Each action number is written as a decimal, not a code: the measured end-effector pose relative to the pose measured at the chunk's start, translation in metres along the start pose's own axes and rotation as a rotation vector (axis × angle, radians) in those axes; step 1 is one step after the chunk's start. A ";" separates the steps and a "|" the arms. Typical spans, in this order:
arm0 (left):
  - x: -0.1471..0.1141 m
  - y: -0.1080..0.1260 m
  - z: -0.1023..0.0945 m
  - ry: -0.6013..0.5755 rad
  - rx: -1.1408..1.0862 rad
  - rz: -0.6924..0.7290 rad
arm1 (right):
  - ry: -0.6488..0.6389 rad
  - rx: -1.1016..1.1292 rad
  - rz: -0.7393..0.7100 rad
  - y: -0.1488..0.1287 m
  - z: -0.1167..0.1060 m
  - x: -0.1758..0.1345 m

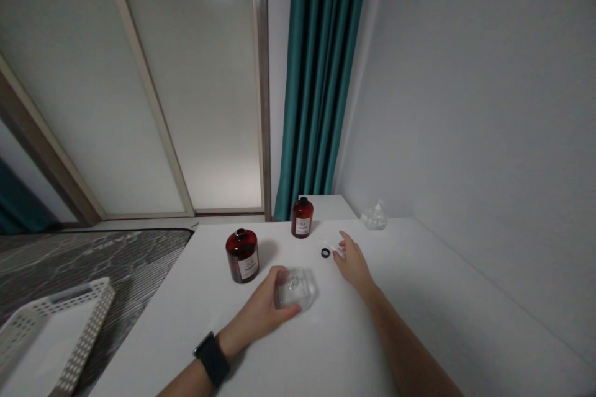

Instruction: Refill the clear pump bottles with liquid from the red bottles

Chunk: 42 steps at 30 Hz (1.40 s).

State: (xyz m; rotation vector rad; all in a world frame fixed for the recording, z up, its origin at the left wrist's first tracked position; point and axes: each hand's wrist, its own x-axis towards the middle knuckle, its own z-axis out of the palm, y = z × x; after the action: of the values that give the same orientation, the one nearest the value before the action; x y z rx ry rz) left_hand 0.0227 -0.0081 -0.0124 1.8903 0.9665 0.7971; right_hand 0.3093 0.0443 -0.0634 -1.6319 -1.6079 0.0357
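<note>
Holding, left hand (265, 309): one clear container (297, 291), squat, see-through, at the near middle of the white table (298, 363). My fingers curve round its far side, my thumb lies along its near side; the grip is spread about as wide as the piece itself. Whether its base meets the table I cannot tell. On that wrist: one dark watch (212, 360).

Right hand (352, 262): reaching low over the table, thumb and index finger at a small clear piece (341, 253), thin and pale against the white. Gap between the fingertips narrow; whether they are closed on the piece I cannot tell.

Also on the table: one black ring (325, 257), flat, just beside my right fingertips. One large red-brown bottle (242, 257), upright, pale label, beyond my left hand. One smaller red-brown bottle (302, 218), upright, labelled, dark top, farther back. One crumpled clear bag (374, 217), at the far edge near the wall (465, 105).
</note>
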 end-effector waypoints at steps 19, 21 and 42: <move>0.002 -0.008 0.001 -0.007 0.002 0.050 | -0.445 0.559 -0.171 -0.118 -0.019 -0.039; 0.002 -0.007 0.000 -0.015 -0.007 0.047 | -0.496 0.568 -0.127 -0.115 -0.020 -0.037; -0.010 -0.001 -0.018 0.257 0.221 0.302 | -0.755 0.568 -0.117 -0.097 -0.033 -0.026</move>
State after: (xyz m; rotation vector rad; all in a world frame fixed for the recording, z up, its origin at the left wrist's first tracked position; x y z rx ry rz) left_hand 0.0031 -0.0095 -0.0067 2.1960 0.9670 1.1748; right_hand 0.2430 -0.0103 -0.0014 -1.1155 -1.9804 1.0547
